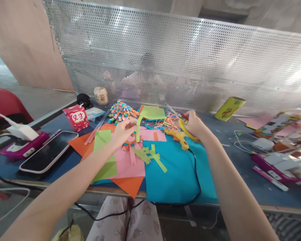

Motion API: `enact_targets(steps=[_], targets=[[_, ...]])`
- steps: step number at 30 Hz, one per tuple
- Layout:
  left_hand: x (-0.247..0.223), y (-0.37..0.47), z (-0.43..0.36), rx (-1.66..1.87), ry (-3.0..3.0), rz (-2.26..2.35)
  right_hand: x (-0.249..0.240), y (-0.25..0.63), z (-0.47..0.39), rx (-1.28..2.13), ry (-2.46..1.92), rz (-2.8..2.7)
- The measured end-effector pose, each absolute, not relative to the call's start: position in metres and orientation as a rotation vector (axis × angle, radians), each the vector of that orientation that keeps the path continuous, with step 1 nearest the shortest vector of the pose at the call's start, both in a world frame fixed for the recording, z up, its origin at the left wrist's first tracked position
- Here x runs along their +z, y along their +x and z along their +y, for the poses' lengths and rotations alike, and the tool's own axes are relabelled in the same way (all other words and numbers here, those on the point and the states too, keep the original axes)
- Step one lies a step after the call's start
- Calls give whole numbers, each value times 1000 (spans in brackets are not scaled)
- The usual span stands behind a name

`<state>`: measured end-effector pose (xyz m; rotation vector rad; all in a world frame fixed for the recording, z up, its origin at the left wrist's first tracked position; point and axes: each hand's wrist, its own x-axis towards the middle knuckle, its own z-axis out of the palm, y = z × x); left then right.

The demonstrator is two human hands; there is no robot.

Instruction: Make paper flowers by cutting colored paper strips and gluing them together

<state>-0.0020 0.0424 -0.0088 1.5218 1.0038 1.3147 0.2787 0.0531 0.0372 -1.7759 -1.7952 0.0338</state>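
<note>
My left hand (126, 131) pinches a narrow light-green paper strip (138, 129) above the paper pile. In my right hand (191, 123) is a pair of yellow-handled scissors (187, 130), partly covered by the fingers; the tips point away to the left. Below that hand a yellow hot glue gun (179, 138) lies on blue paper (175, 174). Several cut green strips (150, 154) rest near the middle, by pink paper (130, 165). Behind my left hand sits a ball of fringed colored paper (122, 111). Thin paper scraps (169, 121) are heaped between the hands, farther back.
At the left lie a phone (50, 152), a purple power strip (25, 144) and a red snack bag (76, 117). The glue gun's black cord (196, 174) runs over the table's front edge. A perforated metal screen (165, 60) stands behind; a yellow-green can (229, 108) is before it.
</note>
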Motion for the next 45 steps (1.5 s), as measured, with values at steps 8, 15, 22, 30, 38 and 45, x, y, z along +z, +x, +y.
enact_targets(steps=[8,15,22,30,38,45], targets=[[-8,-3,44,1459,1481,924,27,235,3,309,-1487,-2190],[-6,-1,41,1465,1529,887,20,229,3,359,-1527,-2209],[-8,6,36,1537,1525,772,16,225,1,328,-1544,-2251],[-8,7,35,1508,1560,773,15,222,-2,368,-1490,-2236],[-9,7,32,1460,1596,747,11,225,1,361,-1563,-2237],[-16,4,34,983,1753,819,13,234,-1,399,-1611,-2221]])
